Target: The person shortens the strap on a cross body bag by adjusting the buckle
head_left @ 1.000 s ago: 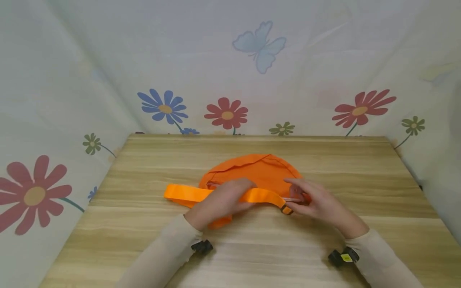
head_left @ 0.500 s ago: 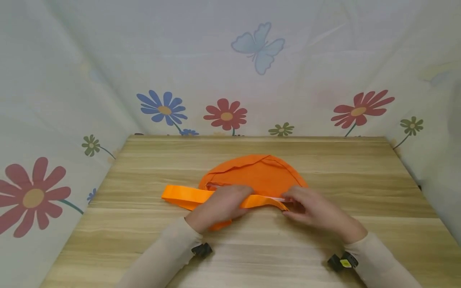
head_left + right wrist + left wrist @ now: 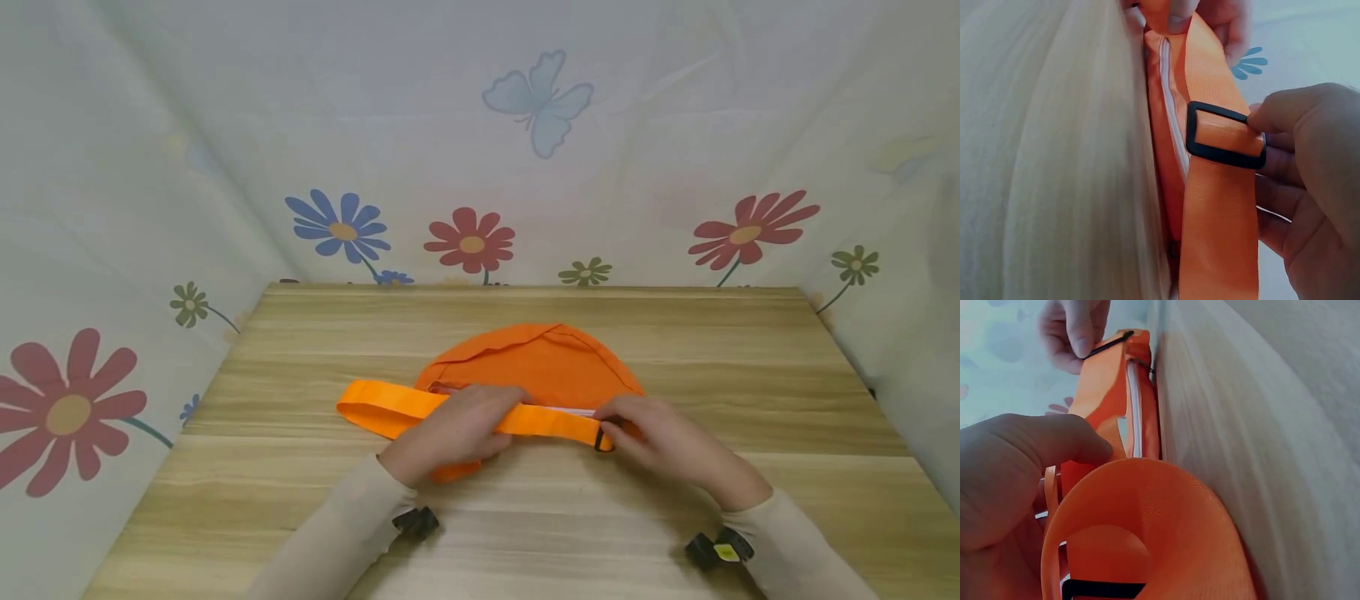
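Observation:
An orange waist bag (image 3: 532, 367) lies on the table, its curved edge away from me and its white zipper (image 3: 1172, 106) toward me. Along the zipper side runs a bright orange webbing strap (image 3: 558, 423), which loops out at the left. My left hand (image 3: 465, 421) pinches the strap near the bag's middle, thumb on the webbing. At the right end, my right hand (image 3: 663, 437) pinches the strap's edge at a black slider buckle (image 3: 1225, 157). Another black buckle piece (image 3: 1104, 589) shows inside the loop in the left wrist view. The left hand hides part of the bag.
The wood-grain table (image 3: 315, 333) extends around the bag on all sides. Behind and beside it hangs a pale cloth (image 3: 637, 150) printed with flowers and a butterfly. Dark wrist cameras (image 3: 416, 522) sit on both sleeves.
The right hand has shifted its hold at the slider, which now stands upright and faces me. The strap between the hands is straighter and flatter. The left hand stays nearly in place.

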Motion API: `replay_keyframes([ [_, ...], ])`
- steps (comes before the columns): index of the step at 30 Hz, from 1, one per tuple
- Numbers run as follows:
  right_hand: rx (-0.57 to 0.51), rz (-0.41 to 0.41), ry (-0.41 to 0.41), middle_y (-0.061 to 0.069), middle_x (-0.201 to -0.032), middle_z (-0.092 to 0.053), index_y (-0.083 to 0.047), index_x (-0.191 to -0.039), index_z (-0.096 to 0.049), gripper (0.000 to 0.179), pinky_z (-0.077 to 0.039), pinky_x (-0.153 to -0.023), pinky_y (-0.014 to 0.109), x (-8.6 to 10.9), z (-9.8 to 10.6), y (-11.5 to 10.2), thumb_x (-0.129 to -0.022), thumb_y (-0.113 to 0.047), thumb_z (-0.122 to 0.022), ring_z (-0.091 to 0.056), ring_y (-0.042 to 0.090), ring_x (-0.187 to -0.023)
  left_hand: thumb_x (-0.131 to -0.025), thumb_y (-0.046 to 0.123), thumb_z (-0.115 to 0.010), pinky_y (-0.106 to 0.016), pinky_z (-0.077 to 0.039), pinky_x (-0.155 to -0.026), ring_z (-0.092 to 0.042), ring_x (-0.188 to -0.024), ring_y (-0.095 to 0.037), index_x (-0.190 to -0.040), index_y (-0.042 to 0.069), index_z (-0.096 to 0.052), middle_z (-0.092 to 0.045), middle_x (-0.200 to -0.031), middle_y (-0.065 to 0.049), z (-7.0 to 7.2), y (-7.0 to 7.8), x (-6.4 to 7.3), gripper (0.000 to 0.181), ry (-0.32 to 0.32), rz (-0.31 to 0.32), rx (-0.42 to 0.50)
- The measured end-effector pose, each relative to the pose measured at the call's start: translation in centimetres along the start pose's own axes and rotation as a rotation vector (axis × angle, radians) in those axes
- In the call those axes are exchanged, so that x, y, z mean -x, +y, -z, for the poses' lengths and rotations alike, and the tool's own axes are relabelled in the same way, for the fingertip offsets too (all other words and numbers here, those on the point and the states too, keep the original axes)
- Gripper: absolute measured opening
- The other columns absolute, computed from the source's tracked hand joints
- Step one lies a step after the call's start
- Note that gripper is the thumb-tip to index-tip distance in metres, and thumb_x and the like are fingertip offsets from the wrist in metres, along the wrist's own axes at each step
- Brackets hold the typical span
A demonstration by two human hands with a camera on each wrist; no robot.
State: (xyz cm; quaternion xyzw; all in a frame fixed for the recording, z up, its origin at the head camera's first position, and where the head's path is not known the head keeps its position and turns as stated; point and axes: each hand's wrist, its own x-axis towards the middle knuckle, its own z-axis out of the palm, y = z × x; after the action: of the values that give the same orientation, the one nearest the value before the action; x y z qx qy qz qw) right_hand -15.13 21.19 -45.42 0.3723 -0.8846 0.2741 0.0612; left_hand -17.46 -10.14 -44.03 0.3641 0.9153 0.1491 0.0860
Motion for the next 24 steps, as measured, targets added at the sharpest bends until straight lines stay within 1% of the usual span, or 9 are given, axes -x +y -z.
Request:
replay_keyframes([
  [3,-0.008,-0.001,0.027,-0.012,-0.094,-0.071,-0.013,-0.112,-0.075,0.016,-0.057,-0.073,0.027,0.0,0.1,0.0,-0.100,-0.003,-0.074,-0.055,-0.004,-0.081,-0.099,0.017,-0.077,-0.040,-0.056,-0.110,-0.069,-0.116,-0.019,-0.145,0.016,-0.061,-0.073,-0.137,0.000,0.0,0.0,-0.1,0.049,0.005,-0.014,0.010],
  [6,-0.042,-0.002,0.047,-0.013,-0.093,-0.068,-0.013,-0.113,-0.073,0.017,-0.055,-0.072,0.025,-0.1,0.2,-0.1,-0.100,-0.001,-0.072,-0.054,-0.004,-0.080,-0.100,0.023,-0.078,-0.040,-0.055,-0.112,-0.069,-0.119,-0.019,-0.146,0.016,-0.061,-0.072,-0.138,0.001,-0.1,0.1,-0.3,0.050,0.006,-0.038,0.009],
  [10,-0.093,-0.010,0.059,-0.014,-0.092,-0.065,-0.013,-0.114,-0.072,0.018,-0.053,-0.070,0.024,-0.3,0.4,-0.3,-0.103,0.000,-0.069,-0.052,-0.003,-0.080,-0.100,0.035,-0.078,-0.042,-0.052,-0.116,-0.067,-0.128,-0.020,-0.150,0.016,-0.058,-0.069,-0.144,0.001,-0.3,0.6,-0.6,0.057,0.005,-0.062,-0.005],
  [13,-0.125,-0.010,0.069,-0.013,-0.093,-0.064,-0.013,-0.115,-0.071,0.018,-0.053,-0.071,0.023,-0.4,0.7,-0.5,-0.104,0.000,-0.067,-0.052,-0.002,-0.080,-0.099,0.040,-0.080,-0.043,-0.052,-0.117,-0.066,-0.130,-0.020,-0.152,0.016,-0.056,-0.068,-0.146,0.002,-0.4,1.1,-0.9,0.063,0.025,-0.071,-0.018],
  [16,-0.141,-0.006,0.081,-0.012,-0.096,-0.066,-0.013,-0.115,-0.070,0.018,-0.054,-0.073,0.024,-0.5,0.8,-0.7,-0.105,0.001,-0.065,-0.054,-0.001,-0.083,-0.097,0.041,-0.082,-0.041,-0.054,-0.111,-0.068,-0.125,-0.017,-0.151,0.017,-0.057,-0.070,-0.142,0.003,-0.4,1.8,-1.2,0.065,0.071,-0.090,-0.039],
  [18,-0.140,-0.001,0.093,-0.010,-0.100,-0.068,-0.013,-0.115,-0.070,0.018,-0.055,-0.076,0.025,-0.6,0.9,-0.8,-0.105,0.001,-0.064,-0.055,0.000,-0.086,-0.096,0.043,-0.083,-0.039,-0.056,-0.105,-0.069,-0.120,-0.016,-0.150,0.018,-0.057,-0.071,-0.140,0.003,-0.4,2.2,-1.4,0.065,0.105,-0.103,-0.067],
  [21,-0.134,0.008,0.112,-0.008,-0.101,-0.069,-0.013,-0.115,-0.070,0.019,-0.056,-0.078,0.026,-0.7,0.9,-0.9,-0.105,0.002,-0.064,-0.057,0.001,-0.088,-0.096,0.041,-0.083,-0.035,-0.057,-0.094,-0.070,-0.112,-0.016,-0.146,0.017,-0.058,-0.072,-0.134,0.003,-0.5,2.6,-1.7,0.061,0.157,-0.126,-0.118],
  [24,-0.137,0.011,0.130,-0.009,-0.102,-0.069,-0.013,-0.117,-0.069,0.020,-0.056,-0.080,0.026,-0.9,1.0,-1.0,-0.105,0.003,-0.064,-0.058,0.002,-0.090,-0.097,0.038,-0.082,-0.032,-0.058,-0.090,-0.069,-0.105,-0.016,-0.142,0.015,-0.060,-0.073,-0.127,0.002,-0.6,2.9,-1.7,0.054,0.193,-0.138,-0.151],
])
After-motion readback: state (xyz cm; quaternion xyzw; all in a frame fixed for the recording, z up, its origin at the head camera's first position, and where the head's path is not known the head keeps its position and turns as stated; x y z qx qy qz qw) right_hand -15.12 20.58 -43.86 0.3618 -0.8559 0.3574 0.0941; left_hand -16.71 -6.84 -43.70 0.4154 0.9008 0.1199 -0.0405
